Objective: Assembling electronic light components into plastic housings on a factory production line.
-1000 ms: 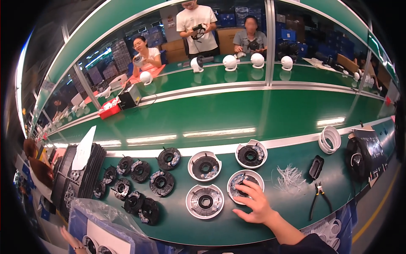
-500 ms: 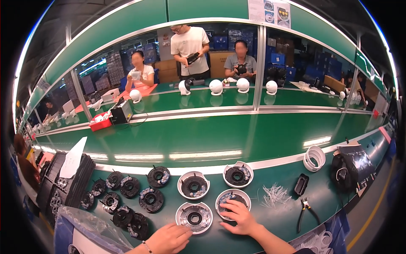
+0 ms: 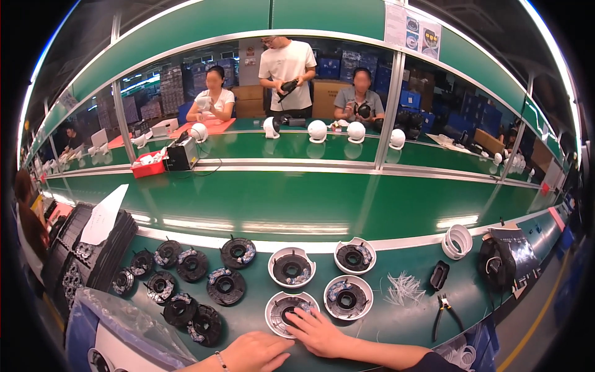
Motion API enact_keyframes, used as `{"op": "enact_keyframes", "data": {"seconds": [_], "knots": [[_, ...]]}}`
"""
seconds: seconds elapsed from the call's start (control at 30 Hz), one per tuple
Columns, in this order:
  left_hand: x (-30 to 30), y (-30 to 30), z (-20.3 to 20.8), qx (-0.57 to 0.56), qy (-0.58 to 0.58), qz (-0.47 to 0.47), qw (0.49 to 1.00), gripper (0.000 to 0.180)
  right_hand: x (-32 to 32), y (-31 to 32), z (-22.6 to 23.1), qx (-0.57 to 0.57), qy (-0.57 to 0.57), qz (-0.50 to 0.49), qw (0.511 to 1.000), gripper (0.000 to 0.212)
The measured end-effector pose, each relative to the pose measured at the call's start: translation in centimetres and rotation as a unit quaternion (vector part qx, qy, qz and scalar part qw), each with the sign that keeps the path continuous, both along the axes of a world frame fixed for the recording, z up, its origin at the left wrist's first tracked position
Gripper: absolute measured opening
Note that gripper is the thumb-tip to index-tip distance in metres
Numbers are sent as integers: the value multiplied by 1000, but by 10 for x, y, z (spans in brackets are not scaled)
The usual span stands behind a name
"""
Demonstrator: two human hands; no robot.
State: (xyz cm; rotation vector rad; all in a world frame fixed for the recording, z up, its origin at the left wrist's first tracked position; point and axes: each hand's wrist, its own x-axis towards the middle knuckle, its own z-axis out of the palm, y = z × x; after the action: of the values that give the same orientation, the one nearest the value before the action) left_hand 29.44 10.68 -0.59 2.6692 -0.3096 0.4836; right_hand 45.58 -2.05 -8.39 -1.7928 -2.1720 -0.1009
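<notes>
My right hand [image 3: 317, 333] reaches left, fingers apart, over the near-left white round housing [image 3: 270, 317], touching the black ring part inside it. That part is partly hidden under my fingers. My left hand [image 3: 259, 352] rests low against the table by the near rim of the same housing, fingers loosely stretched and holding nothing I can see. Beside it stands the near-right white housing [image 3: 370, 299], with a black ring part and bluish bagged bits inside. Behind are the far-left white housing [image 3: 273, 268] and the far-right white housing [image 3: 372, 261], each with a black ring part.
Several loose black ring parts [image 3: 226, 286] lie left, beside stacked black trays [image 3: 114, 239]. At right are white zip ties [image 3: 404, 289], a black oblong tray [image 3: 439, 275], cutting pliers [image 3: 444, 307] and a white ring [image 3: 457, 242]. Across the bench, co-workers handle parts near white round units [image 3: 317, 131].
My right hand has moved left from the near-right housing to the near-left one, uncovering the near-right housing. My left hand stays close to the near-left housing. The view has shifted slightly.
</notes>
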Motion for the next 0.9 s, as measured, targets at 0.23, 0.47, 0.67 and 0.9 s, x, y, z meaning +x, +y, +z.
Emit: {"op": "enact_keyframes", "data": {"seconds": [0.23,0.47,0.67,0.9], "knots": [[-2,11,-2,-6,8,26,1000,25,0,20,-25,-6,-34,-37,999,49],[-3,12,-2,-4,41,14,999,27,3,14,-24,67,-21,-21,997,42],[2,13,1,3,8,43,999,43,7,5,-17,112,119,24,986,49],[2,15,-14,75,90,29,993,55,1,-7,-3,117,233,155,953,51]]}}
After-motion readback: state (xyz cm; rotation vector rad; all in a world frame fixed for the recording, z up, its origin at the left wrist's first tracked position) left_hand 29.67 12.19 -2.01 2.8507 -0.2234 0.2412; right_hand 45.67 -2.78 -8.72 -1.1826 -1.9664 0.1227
